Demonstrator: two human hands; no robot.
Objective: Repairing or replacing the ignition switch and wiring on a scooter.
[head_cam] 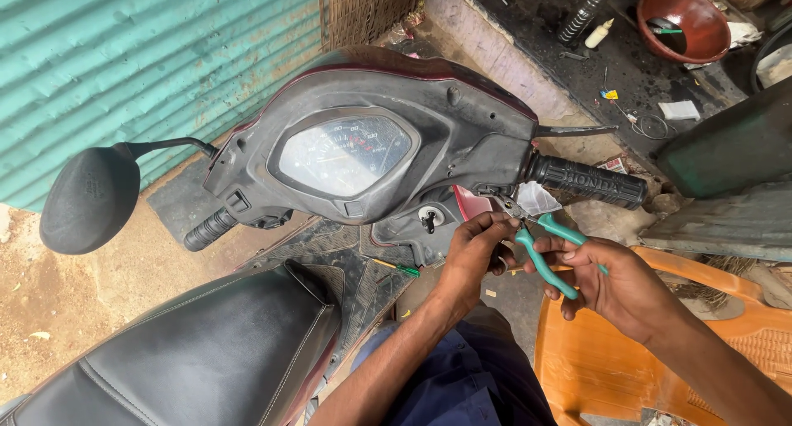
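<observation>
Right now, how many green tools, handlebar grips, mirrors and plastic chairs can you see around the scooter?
Green tools: 2, pliers in the right hand, screwdriver on the footboard
Grips: 2
Mirrors: 1
Chairs: 1
Total: 6

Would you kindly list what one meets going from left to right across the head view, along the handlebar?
Round mirror → left grip → speedometer → left hand → green-handled pliers in the right hand → right grip.
</observation>
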